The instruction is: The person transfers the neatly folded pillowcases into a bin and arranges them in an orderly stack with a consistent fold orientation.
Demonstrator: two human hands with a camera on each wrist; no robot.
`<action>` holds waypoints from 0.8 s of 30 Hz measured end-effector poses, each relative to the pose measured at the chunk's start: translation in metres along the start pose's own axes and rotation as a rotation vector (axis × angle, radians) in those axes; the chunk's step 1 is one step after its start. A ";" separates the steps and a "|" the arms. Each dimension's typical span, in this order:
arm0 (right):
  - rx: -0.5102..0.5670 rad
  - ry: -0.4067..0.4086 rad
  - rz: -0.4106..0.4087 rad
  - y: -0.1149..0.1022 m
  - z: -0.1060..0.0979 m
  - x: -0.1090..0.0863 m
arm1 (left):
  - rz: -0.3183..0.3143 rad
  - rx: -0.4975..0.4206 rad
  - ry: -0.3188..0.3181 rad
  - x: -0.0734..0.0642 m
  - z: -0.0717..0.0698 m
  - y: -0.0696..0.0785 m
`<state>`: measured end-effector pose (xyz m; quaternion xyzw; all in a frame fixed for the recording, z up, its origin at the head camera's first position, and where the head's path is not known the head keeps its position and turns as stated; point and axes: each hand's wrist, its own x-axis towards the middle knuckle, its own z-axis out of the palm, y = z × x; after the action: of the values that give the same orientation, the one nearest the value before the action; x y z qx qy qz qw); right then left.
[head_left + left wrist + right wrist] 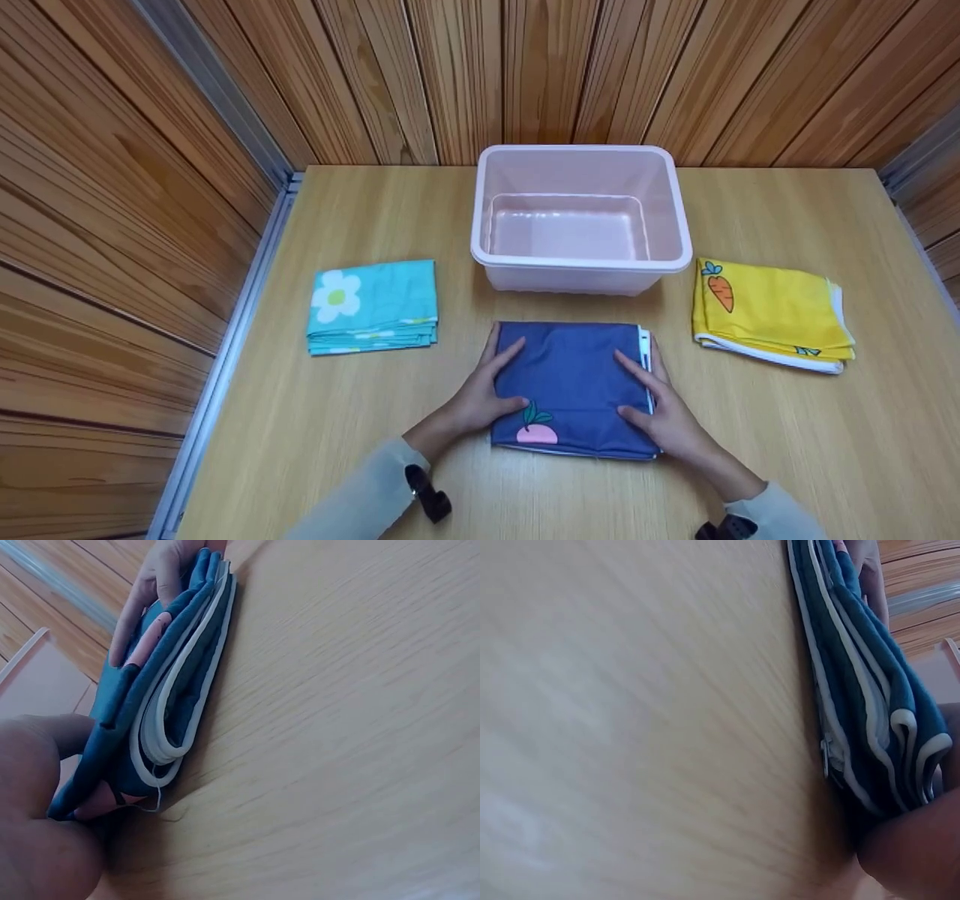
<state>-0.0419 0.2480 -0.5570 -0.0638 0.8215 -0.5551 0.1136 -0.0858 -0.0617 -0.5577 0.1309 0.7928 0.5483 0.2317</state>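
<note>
A folded navy blue cloth (570,367) with a pink fruit print lies on the table in front of the pink bin. My left hand (476,397) grips its left side, and my right hand (669,416) grips its right side. Both thumbs rest on the top layer; some fingers are hidden behind or beneath the edges. In the left wrist view, the cloth (112,694) shows stacked layers with white piping and a loose thread. A small zipper pull (826,757) hangs at its edge in the right wrist view.
An open pink plastic bin (582,264) stands behind the cloth, with nothing inside. To the left lies a folded turquoise cloth (386,296) with a white flower; to the right, a folded yellow cloth (780,307) with carrots. Wooden panels (540,75) enclose the table.
</note>
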 end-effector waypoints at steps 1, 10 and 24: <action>0.001 -0.002 0.008 0.000 0.000 0.000 | -0.004 0.005 -0.004 0.000 0.000 0.000; 0.077 -0.011 0.062 0.000 -0.003 0.001 | 0.008 0.005 -0.018 0.000 0.001 0.000; 0.189 0.029 0.073 -0.004 -0.002 -0.001 | -0.008 -0.022 0.009 -0.001 -0.002 0.005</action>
<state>-0.0418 0.2489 -0.5528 -0.0147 0.7687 -0.6266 0.1275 -0.0861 -0.0622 -0.5523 0.1227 0.7883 0.5566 0.2318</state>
